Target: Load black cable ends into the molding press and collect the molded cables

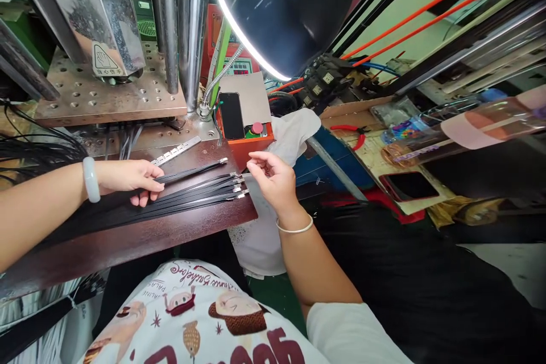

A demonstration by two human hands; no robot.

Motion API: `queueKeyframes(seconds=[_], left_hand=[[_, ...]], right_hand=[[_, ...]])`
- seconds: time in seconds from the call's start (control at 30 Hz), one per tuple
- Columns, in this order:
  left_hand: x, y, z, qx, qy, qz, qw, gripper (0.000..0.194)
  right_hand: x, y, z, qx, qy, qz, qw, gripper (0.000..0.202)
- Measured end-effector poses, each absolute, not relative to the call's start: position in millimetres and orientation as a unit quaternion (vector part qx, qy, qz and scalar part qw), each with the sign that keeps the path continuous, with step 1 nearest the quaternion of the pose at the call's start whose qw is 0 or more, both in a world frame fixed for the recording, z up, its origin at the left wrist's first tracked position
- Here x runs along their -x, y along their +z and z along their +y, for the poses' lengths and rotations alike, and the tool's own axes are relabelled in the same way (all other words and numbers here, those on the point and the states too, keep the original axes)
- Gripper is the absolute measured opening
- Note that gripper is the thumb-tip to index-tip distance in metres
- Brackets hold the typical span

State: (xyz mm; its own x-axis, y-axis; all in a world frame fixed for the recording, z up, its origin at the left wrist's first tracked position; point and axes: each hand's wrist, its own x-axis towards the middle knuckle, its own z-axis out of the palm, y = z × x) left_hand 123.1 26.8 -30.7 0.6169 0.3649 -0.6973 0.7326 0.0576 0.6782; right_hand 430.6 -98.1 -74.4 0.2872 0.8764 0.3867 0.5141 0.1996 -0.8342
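Observation:
My left hand (139, 181), wearing a pale bangle, is closed on a black metal cable tie (194, 169) with a silver buckle at its right end. Below that tie, several more black cable ties (200, 193) lie roughly side by side on the brown tabletop (187, 228), their buckles fanned out near its right edge. Just right of the buckles is my right hand (273, 179), its fingers loosely bent and apart from the thumb. Nothing shows in it. A notched metal strip (177, 151) lies behind my left hand.
A press with a perforated plate (115, 96) and a hand-warning label stands behind the tabletop. A black lamp (285, 5) hangs overhead. Behind my right hand are a phone (231, 115) and a control box (251, 139). Pliers (356, 135) and a bottle (460, 131) are on the right.

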Motion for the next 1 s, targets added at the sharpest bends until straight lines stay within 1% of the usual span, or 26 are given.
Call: queueKeyframes(seconds=[0.03,0.07,0.17,0.2,0.23,0.3,0.37,0.4,0.47,0.53,0.57,0.6,0.67,0.73,0.77,0.8,0.83,0.9,0.93,0.97,1.0], left_hand=[[-121,-31,25,-0.691,-0.163,0.417,0.568,0.047],[-118,-32,23,-0.728,-0.169,0.422,0.513,0.045],[-105,-35,15,-0.846,-0.169,0.401,0.309,0.031],[-101,-36,13,-0.866,-0.170,0.386,0.270,0.027],[-96,-37,12,-0.875,-0.170,0.375,0.254,0.026],[-89,-38,12,-0.873,-0.163,0.374,0.268,0.028],[-86,-36,13,-0.857,-0.145,0.388,0.306,0.031],[-88,-34,13,-0.840,-0.139,0.396,0.343,0.033],[-96,-27,11,-0.782,-0.139,0.407,0.451,0.039],[-106,-16,7,-0.716,-0.130,0.408,0.551,0.044],[-111,-10,5,-0.697,-0.118,0.407,0.579,0.048],[-113,-5,4,-0.690,-0.102,0.407,0.590,0.054],[-110,2,2,-0.705,-0.069,0.413,0.572,0.067],[-97,5,3,-0.745,-0.015,0.430,0.510,0.074],[-89,4,5,-0.775,0.030,0.439,0.454,0.072],[-83,3,7,-0.807,0.085,0.442,0.382,0.067],[-79,2,9,-0.838,0.136,0.432,0.306,0.061],[-81,0,13,-0.891,0.200,0.364,0.182,0.049],[-87,-1,15,-0.915,0.207,0.308,0.156,0.044],[-94,-1,17,-0.935,0.204,0.245,0.157,0.041],[-101,0,18,-0.946,0.199,0.189,0.175,0.041]], right_hand=[[-426,-71,-98,0.601,0.167,-0.581,0.523,0.023],[-421,-67,-98,0.596,0.161,-0.590,0.520,0.022],[-414,-63,-98,0.591,0.148,-0.613,0.503,0.020],[-413,-63,-98,0.591,0.147,-0.617,0.498,0.020],[-413,-64,-98,0.592,0.147,-0.619,0.494,0.020],[-414,-65,-98,0.595,0.146,-0.622,0.488,0.020],[-411,-65,-97,0.594,0.132,-0.629,0.483,0.019],[-405,-63,-97,0.588,0.115,-0.640,0.481,0.018],[-386,-60,-94,0.549,0.074,-0.692,0.463,0.020],[-358,-57,-89,0.475,0.046,-0.777,0.410,0.030],[-345,-56,-86,0.441,0.042,-0.818,0.367,0.036],[-334,-57,-82,0.424,0.041,-0.848,0.316,0.040],[-325,-59,-76,0.455,0.039,-0.866,0.204,0.036],[-332,-63,-68,0.536,0.026,-0.836,0.112,0.034],[-340,-65,-64,0.570,0.016,-0.816,0.093,0.036],[-347,-68,-58,0.587,0.007,-0.804,0.099,0.037],[-353,-70,-52,0.582,0.004,-0.803,0.127,0.037],[-354,-73,-36,0.510,0.026,-0.832,0.217,0.041],[-349,-74,-27,0.455,0.051,-0.852,0.254,0.042],[-343,-75,-17,0.401,0.080,-0.870,0.274,0.042],[-335,-75,-7,0.357,0.107,-0.886,0.277,0.041]])
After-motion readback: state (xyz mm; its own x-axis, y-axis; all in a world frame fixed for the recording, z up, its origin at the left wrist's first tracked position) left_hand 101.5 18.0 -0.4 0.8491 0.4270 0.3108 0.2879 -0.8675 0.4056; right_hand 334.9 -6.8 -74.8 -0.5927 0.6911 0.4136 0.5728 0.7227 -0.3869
